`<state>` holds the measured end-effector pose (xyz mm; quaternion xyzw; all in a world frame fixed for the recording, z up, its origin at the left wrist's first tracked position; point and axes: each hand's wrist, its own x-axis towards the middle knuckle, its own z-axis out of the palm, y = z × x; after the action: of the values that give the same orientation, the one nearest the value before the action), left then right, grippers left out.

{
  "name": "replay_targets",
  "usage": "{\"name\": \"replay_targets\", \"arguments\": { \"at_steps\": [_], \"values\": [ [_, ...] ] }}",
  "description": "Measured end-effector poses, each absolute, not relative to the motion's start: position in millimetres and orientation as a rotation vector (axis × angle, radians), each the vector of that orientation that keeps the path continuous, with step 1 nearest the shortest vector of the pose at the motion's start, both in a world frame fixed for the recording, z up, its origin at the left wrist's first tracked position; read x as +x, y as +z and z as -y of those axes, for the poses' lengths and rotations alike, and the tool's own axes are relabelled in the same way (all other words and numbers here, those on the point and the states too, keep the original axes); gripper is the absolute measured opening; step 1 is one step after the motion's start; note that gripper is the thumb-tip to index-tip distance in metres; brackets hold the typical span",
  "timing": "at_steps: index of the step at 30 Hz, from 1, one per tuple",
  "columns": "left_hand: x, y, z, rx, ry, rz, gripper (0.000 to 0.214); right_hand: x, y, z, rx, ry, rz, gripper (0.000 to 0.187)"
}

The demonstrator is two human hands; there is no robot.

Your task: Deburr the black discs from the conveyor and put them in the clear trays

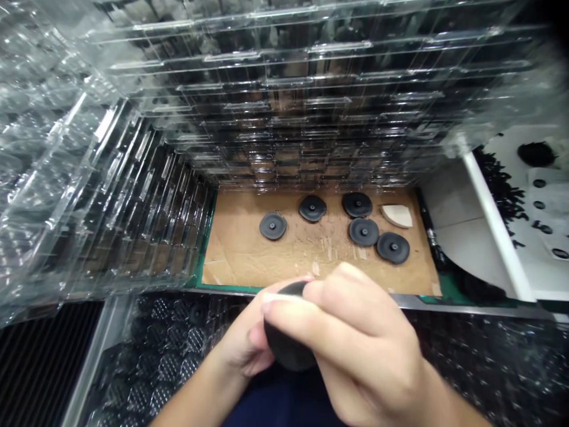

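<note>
A round black disc (pixel 288 347) is held close to my body, in front of the cardboard's near edge. My left hand (pixel 249 341) grips its left side, the thumb and fingers around the rim. Over its right and upper part my right hand (pixel 368 338) is closed, fingers curled and thumb side pressed on it; whether a small part sits in those fingertips is hidden. Beyond my hands several similar discs with a small centre stub lie on the cardboard (pixel 240 261), among them one at the left (pixel 272 226) and one at the right (pixel 393 248).
Stacks of clear plastic trays rise at the back (pixel 284 77) and left (pixel 146 196). A pale wedge-shaped piece (pixel 397 216) lies at the cardboard's right. A white bin (pixel 502 237) at the right holds small black parts (pixel 500 190). A clear moulded tray (pixel 164 350) is below my hands.
</note>
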<state>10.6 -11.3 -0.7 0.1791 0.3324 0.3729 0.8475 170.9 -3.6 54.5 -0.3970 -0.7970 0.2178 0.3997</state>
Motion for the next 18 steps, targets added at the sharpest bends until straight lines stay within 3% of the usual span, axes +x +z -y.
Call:
{"name": "replay_targets", "arguments": {
  "at_steps": [8,11,16,18],
  "values": [
    [14,-10,16,0.297,0.987,-0.627,0.057,160,35,42,-1.286,0.242,1.971,0.025],
    [15,-12,16,0.263,1.013,-0.625,0.058,163,35,42,-1.267,0.384,1.930,0.025],
    [17,-8,14,0.267,1.037,-0.640,0.059,177,43,29,-1.123,0.961,1.826,0.022],
    [17,-6,14,0.298,1.044,-0.659,0.061,181,46,26,-1.238,0.948,1.721,0.023]
  ]
}}
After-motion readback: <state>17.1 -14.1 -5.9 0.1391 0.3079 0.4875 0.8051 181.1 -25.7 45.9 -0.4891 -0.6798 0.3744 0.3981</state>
